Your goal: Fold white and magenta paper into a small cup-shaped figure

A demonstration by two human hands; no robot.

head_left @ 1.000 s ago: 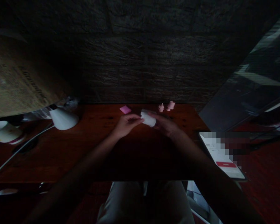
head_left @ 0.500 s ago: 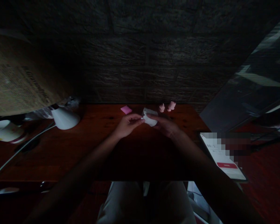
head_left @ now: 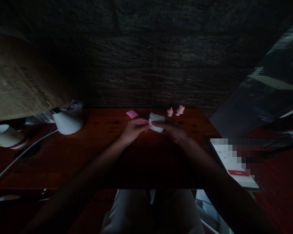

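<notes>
Both hands meet over the far middle of a dark wooden table [head_left: 107, 152]. My left hand [head_left: 133, 130] pinches the left edge of a small white folded paper [head_left: 156, 123]. My right hand [head_left: 172, 130] grips the same paper from the right, fingers closed on it. A ring shows on a finger of the left hand. The paper is held just above the table surface.
A pink square paper [head_left: 132, 113] lies behind the hands, and two small pink folded figures [head_left: 175, 111] stand at the far edge. A white desk lamp [head_left: 67, 123] with its cable is at left. A phone [head_left: 234, 165] lies at the right edge. A brick wall rises behind.
The white paper has changed shape between the fingers, from a smooth rolled form to a more opened, creased one. Both hands stayed in nearly the same place.
</notes>
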